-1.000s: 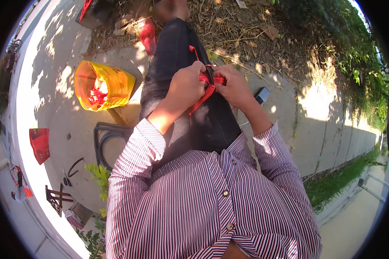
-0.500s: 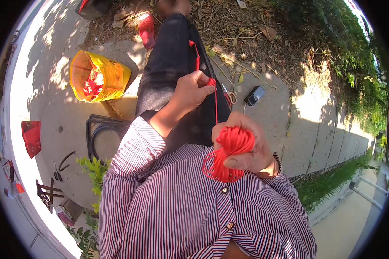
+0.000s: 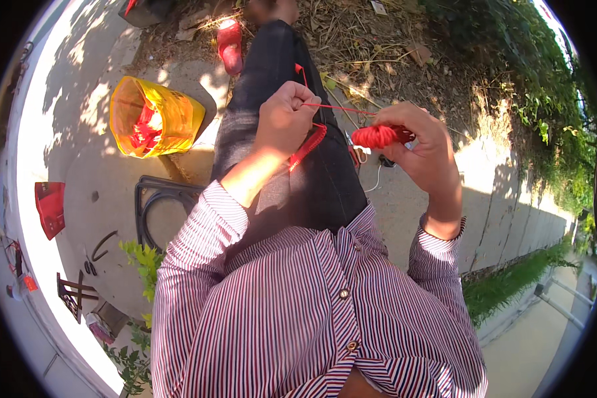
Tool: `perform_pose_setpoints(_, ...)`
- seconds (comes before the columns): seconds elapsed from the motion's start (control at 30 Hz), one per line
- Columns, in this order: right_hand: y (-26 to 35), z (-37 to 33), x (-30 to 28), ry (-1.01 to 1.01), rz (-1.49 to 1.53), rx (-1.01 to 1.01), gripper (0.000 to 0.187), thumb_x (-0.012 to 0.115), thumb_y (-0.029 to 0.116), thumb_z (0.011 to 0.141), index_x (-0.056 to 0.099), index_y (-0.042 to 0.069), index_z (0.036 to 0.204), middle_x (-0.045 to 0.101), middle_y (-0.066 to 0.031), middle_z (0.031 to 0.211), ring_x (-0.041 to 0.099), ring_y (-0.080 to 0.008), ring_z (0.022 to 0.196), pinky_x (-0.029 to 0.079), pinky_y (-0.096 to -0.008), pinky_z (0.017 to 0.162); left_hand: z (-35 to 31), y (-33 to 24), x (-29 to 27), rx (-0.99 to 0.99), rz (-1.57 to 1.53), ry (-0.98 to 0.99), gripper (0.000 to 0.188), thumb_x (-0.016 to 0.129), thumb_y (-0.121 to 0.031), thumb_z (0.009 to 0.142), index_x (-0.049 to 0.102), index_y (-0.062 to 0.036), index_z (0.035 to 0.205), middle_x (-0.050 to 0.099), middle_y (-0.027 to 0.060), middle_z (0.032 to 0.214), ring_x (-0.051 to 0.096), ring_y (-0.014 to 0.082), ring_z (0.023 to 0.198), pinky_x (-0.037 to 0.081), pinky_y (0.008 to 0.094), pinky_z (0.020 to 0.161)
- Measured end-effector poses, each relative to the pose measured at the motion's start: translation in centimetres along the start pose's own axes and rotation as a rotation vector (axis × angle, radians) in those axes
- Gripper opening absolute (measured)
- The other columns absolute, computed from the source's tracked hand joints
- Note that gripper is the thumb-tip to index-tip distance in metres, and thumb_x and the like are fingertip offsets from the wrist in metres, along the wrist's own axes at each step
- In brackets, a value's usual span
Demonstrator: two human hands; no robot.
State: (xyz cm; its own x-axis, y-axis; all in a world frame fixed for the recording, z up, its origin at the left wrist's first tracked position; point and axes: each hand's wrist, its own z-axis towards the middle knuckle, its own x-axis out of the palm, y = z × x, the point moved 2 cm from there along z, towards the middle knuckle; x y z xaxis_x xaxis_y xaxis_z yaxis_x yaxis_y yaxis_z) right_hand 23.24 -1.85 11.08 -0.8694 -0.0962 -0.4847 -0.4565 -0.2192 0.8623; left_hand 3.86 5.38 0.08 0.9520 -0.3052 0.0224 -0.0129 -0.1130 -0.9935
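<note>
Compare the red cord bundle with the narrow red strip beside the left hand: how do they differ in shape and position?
Shape: the cord bundle is a plump bunch of loops, while the strip is long and narrow.
Position: the cord bundle is gripped in the right hand; the strip slants beside the left hand, over the dark trousers.
Shared: both are red.

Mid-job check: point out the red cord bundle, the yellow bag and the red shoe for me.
Red cord bundle [image 3: 376,137]: head view, on its visible coiled strands.
Yellow bag [image 3: 182,121]: head view, on its outer side wall.
Red shoe [image 3: 230,48]: head view, near its middle.
</note>
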Motion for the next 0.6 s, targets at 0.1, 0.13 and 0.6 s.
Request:
perform_pose_setpoints(0.1, -6.3, 1.0, 4.0, 0.119, -0.691, 0.009, 0.025, 0.073, 0.016, 0.073, 0.067, 0.011, 0.097, 0.064, -0.0066, 0.093, 0.063, -0.0247, 0.08, 0.048, -0.0398, 0.071, 0.3, 0.2, 0.8, -0.317, -0.11, 0.041, 0.012, 0.055, -0.009, 0.094, 0.055, 0.0006, 0.1, 0.054, 0.0017, 0.066, 0.047, 0.0068, 0.05, 0.038, 0.0221, 0.046)
perform_pose_setpoints(0.13, -7.5, 1.3, 5.7, 0.161, -0.822, 0.062, 0.023, 0.072, 0.016, 0.075, 0.068, 0.011, 0.097, 0.064, -0.0072, 0.095, 0.063, -0.0258, 0.083, 0.048, -0.0399, 0.069, 0.1, 0.4, 1.2, -0.517, -0.16, 0.052, 0.014, 0.056, -0.011, 0.094, 0.054, 0.0011, 0.1, 0.054, 0.0022, 0.065, 0.045, 0.0072, 0.047, 0.036, 0.0232, 0.042)
perform_pose_setpoints(0.6, -7.0, 1.6, 7.7, -0.206, -0.195, -0.125, 0.037, 0.076, 0.012, 0.076, 0.066, 0.004, 0.11, 0.063, -0.0076, 0.112, 0.061, -0.0243, 0.103, 0.047, -0.0335, 0.09, 0.6, -2.8, -0.9, -0.491, -0.307, 0.072, 0.022, 0.061, -0.024, 0.091, 0.059, -0.0077, 0.076, 0.049, -0.0057, 0.059, 0.038, 0.0035, 0.044, 0.027, 0.0197, 0.039)
